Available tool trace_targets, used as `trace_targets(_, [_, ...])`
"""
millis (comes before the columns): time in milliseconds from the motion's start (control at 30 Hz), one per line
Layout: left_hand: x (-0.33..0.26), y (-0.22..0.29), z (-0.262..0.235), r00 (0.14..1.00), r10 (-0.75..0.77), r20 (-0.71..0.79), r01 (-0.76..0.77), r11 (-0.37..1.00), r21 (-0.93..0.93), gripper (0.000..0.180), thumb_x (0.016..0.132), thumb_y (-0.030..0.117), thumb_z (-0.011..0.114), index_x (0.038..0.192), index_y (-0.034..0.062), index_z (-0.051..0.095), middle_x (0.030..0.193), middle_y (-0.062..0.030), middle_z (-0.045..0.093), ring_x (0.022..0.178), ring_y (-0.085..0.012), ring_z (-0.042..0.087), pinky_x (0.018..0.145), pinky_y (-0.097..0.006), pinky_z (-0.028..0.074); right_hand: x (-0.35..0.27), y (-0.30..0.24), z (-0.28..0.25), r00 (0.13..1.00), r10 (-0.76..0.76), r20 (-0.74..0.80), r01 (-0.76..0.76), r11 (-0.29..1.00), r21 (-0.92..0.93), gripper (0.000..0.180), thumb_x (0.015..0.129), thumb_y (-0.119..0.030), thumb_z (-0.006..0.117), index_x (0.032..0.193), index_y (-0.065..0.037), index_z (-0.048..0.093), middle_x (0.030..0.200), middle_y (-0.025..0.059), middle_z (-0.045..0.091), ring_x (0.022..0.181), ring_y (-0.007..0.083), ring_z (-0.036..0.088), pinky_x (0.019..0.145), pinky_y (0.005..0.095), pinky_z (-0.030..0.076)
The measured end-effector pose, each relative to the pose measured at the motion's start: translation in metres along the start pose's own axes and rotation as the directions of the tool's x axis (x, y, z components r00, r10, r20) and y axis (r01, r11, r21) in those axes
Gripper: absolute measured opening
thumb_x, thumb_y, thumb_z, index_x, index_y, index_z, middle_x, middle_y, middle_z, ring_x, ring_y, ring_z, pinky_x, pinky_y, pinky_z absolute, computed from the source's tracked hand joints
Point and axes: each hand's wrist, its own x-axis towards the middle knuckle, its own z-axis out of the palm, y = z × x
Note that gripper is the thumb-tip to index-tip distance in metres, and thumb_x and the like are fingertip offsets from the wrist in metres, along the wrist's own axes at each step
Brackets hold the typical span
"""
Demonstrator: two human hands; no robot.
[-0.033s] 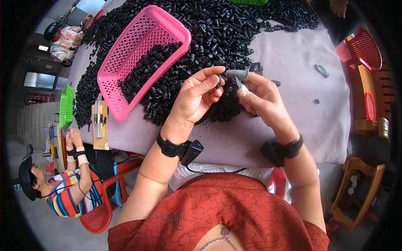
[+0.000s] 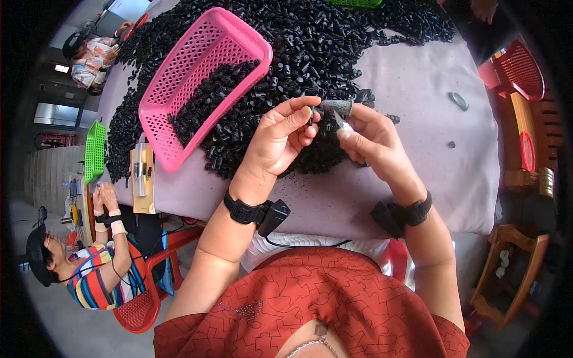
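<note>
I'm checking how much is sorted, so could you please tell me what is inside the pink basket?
The pink basket holds a heap of small black parts along its right side; the rest shows bare mesh. Whatever lies beneath that heap is covered.

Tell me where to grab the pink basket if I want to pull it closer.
Grip the pink basket by its near short rim, coming from the left hand's side. That end sits nearest the table edge, free of the black parts heaped around the far end; its lattice wall offers finger holds.

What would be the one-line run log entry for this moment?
left hand: pinches small black part | right hand: holds small blade at the part | black parts pile on table | pink basket partly filled
</note>
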Motion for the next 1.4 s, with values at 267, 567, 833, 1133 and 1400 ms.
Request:
trace_targets(267, [0.000, 0.002, 0.007, 0.998, 0.012, -0.069, -0.010, 0.999, 0.031, 0.030, 0.093, 0.012, 0.063, 0.121, 0.0014, 0.060, 0.093, -0.0077, 0.067, 0.075, -0.0125, 0.066, 0.065, -0.021, 0.057, -0.001, -0.003, 0.001, 0.999, 0.014, 0.049, -0.012, 0.999, -0.032, 0.040, 0.091, -0.012, 0.063, 0.129, -0.003, 0.053, 0.077, -0.0071, 0.053, 0.063, 0.0010, 0.044, 0.052, 0.0179, 0.035])
trace_targets(567, [0.000, -0.002, 0.012, 0.999, 0.020, -0.035, -0.016, 0.995, 0.101, 0.037, 0.093, 0.010, 0.062, 0.128, 0.0007, 0.053, 0.098, -0.0069, 0.066, 0.072, -0.0100, 0.065, 0.062, -0.020, 0.057, -0.004, -0.003, 0.003, 0.999, 0.007, 0.054, 0.000, 0.993, -0.117, 0.051, 0.089, -0.016, 0.067, 0.135, -0.003, 0.049, 0.083, -0.0049, 0.057, 0.069, 0.0023, 0.048, 0.056, 0.0185, 0.039])
trace_targets(833, [0.000, -0.002, 0.014, 1.000, 0.002, -0.023, 0.000, 0.998, 0.068, 0.036, 0.091, 0.009, 0.064, 0.125, 0.0001, 0.055, 0.096, -0.0065, 0.066, 0.074, -0.0108, 0.067, 0.064, -0.021, 0.058, -0.003, -0.004, 0.003, 0.997, -0.004, 0.072, 0.012, 0.993, -0.117, 0.051, 0.090, -0.018, 0.067, 0.135, -0.003, 0.049, 0.082, -0.0053, 0.057, 0.069, 0.0026, 0.047, 0.057, 0.0190, 0.039])
trace_targets(1133, [0.001, -0.005, 0.012, 0.999, -0.039, 0.002, 0.039, 0.999, 0.022, 0.037, 0.093, 0.008, 0.061, 0.128, 0.0016, 0.054, 0.097, -0.0069, 0.067, 0.070, -0.0103, 0.066, 0.063, -0.021, 0.057, -0.002, -0.002, 0.000, 0.998, 0.029, 0.058, -0.021, 0.991, -0.135, 0.044, 0.091, -0.017, 0.065, 0.130, -0.003, 0.053, 0.080, -0.0062, 0.056, 0.065, 0.0016, 0.046, 0.054, 0.0183, 0.037])
trace_targets(1400, [0.001, -0.008, 0.011, 0.998, -0.046, 0.032, 0.046, 0.999, -0.005, 0.038, 0.092, 0.007, 0.062, 0.129, 0.0020, 0.053, 0.098, -0.0054, 0.067, 0.071, -0.0103, 0.065, 0.065, -0.021, 0.056, 0.000, 0.001, -0.003, 0.994, 0.059, 0.093, -0.062, 0.998, 0.031, 0.035, 0.092, -0.016, 0.065, 0.123, -0.004, 0.056, 0.077, -0.0053, 0.055, 0.060, 0.0013, 0.043, 0.051, 0.0186, 0.034])
